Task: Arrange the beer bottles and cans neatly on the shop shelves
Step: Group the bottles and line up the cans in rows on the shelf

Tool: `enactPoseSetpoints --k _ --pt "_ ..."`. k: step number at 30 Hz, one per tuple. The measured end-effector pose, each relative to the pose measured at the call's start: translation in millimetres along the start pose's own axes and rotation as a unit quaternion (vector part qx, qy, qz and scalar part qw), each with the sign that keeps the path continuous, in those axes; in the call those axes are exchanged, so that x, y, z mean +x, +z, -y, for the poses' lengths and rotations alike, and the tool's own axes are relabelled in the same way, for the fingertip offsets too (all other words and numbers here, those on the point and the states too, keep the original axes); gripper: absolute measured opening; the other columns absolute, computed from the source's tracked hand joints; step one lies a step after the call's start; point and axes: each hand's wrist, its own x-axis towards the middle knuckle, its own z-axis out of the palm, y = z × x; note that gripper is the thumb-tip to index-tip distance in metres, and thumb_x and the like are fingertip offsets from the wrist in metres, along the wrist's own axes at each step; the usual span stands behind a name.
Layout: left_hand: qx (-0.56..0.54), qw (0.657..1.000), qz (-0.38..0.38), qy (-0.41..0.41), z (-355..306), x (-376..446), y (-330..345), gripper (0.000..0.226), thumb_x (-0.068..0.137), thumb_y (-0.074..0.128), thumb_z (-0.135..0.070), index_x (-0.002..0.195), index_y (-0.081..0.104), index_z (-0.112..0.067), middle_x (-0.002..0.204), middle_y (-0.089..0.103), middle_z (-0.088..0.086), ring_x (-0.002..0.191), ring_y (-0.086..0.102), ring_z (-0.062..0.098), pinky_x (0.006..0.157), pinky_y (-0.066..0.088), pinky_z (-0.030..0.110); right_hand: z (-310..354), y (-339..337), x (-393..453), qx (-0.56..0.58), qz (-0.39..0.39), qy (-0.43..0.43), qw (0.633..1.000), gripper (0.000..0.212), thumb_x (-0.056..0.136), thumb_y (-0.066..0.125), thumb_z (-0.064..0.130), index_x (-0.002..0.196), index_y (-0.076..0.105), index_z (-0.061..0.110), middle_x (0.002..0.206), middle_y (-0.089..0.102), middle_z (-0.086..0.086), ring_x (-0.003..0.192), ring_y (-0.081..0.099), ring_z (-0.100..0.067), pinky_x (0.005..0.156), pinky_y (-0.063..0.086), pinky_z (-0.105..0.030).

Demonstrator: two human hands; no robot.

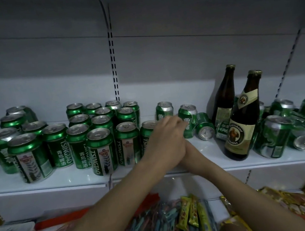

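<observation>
Green aluminium Tsingtao beer cans [102, 151] crowd the white metal shelf [74, 176], and with the left hand [166, 142] hiding the right hand [188, 149], grips unreadable, I'd right the tipped can [204, 127] gently, labels forward.

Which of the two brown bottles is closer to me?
The brown bottle with the big cream oval label. It leans at the shelf's front edge, while the other brown bottle stands behind it, nearer the back wall.

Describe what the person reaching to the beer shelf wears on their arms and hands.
Nothing shows on either arm: both forearms are bare up to the picture's lower edge, with no sleeve, watch or bracelet in view. The left hand has no glove or visible ring. The right hand is mostly hidden behind it.
</observation>
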Motion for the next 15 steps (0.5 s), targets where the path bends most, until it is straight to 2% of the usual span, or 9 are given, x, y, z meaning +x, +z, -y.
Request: enactPoseSetpoints --k 2,5,7,11,15 --pt "-0.064 0.998 0.000 -0.018 -8 -6 16 0.043 0.091 0.049 -0.002 0.132 0.056 -0.010 0.130 0.054 0.003 0.123 0.044 0.018 0.103 0.040 0.035 -13 -14 -1 -0.062 0.031 -0.007 0.998 0.024 0.089 0.053 -0.001 0.111 0.062 -0.006 0.103 0.065 -0.008 0.085 0.048 0.004 0.081 0.040 -0.004" --pt "-0.120 0.989 0.056 -0.070 -12 -12 41 0.042 0.097 0.042 -0.006 0.138 0.047 -0.014 0.136 0.047 0.003 0.125 0.042 0.019 0.100 0.042 0.037 -35 -40 -12 -0.097 0.087 0.053 0.990 0.023 0.090 0.058 0.006 0.112 0.063 0.007 0.104 0.064 -0.002 0.091 0.057 -0.008 0.073 0.041 -0.017" --pt "-0.135 0.981 0.098 -0.104 -9 -18 57 0.045 0.098 0.041 -0.006 0.142 0.041 -0.014 0.139 0.045 0.005 0.127 0.041 0.021 0.102 0.040 0.038 -43 -44 -24 -0.129 0.072 0.092 0.985 0.023 0.095 0.052 0.013 0.114 0.067 0.012 0.105 0.066 0.000 0.090 0.061 -0.018 0.073 0.041 -0.026" --pt "-0.065 0.982 0.125 -0.125 -3 -23 83 0.040 0.098 0.040 -0.012 0.138 0.043 -0.010 0.135 0.047 0.009 0.124 0.041 0.024 0.101 0.038 0.035 -44 -37 -29 -0.159 0.034 0.100 0.982 0.026 0.095 0.050 0.008 0.112 0.069 0.008 0.108 0.069 -0.009 0.094 0.064 -0.028 0.077 0.049 -0.036" --pt "0.024 0.987 0.119 -0.103 -2 -25 95 0.036 0.098 0.037 -0.022 0.131 0.047 -0.013 0.133 0.049 0.007 0.128 0.039 0.026 0.107 0.031 0.038 -51 -35 -28 -0.161 0.025 0.064 0.985 0.019 0.092 0.050 0.009 0.098 0.068 0.006 0.097 0.069 -0.013 0.090 0.062 -0.033 0.072 0.047 -0.040"
